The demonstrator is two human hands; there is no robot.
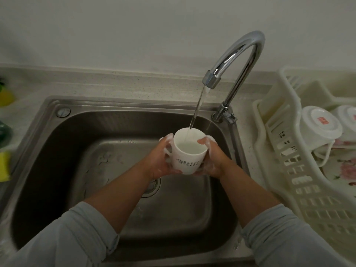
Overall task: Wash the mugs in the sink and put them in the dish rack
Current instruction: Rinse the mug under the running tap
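A white mug [187, 160] with dark print is held upright over the steel sink [63, 151], under the running tap. Water from the chrome faucet [240, 60] streams into it and it is partly full. My left hand [159, 160] grips the mug's left side at the handle. My right hand [211, 158], soapy, wraps around its right side, thumb at the rim. The cream plastic dish rack [300, 182] stands to the right of the sink, with two white mugs [319, 130] lying upside down in it.
A yellow sponge [4, 166] lies at the left counter edge, with a yellow object [5, 97] and a dark green object [4, 132] behind it. The sink drain [152, 187] shows below my left wrist. A wall rises behind the counter.
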